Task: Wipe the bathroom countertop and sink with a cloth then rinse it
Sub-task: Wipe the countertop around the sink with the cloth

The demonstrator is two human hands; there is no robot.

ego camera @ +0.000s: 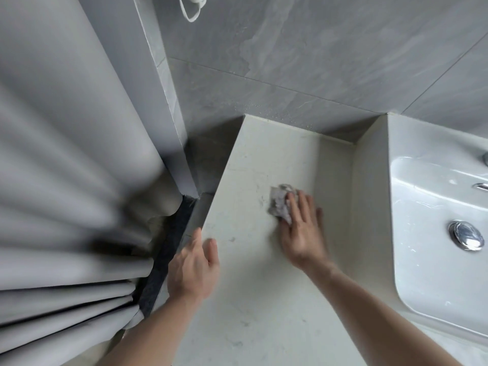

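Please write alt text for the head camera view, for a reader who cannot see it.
A person's right hand presses a grey cloth flat on a pale countertop, while the left hand rests at its left edge. A white sink is at right, a grey curtain at left.

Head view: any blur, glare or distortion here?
Head view: curtain smeared by blur at left; right hand and cloth softly motion-blurred; white glare on the sink basin; wide-angle bend in the countertop edges.
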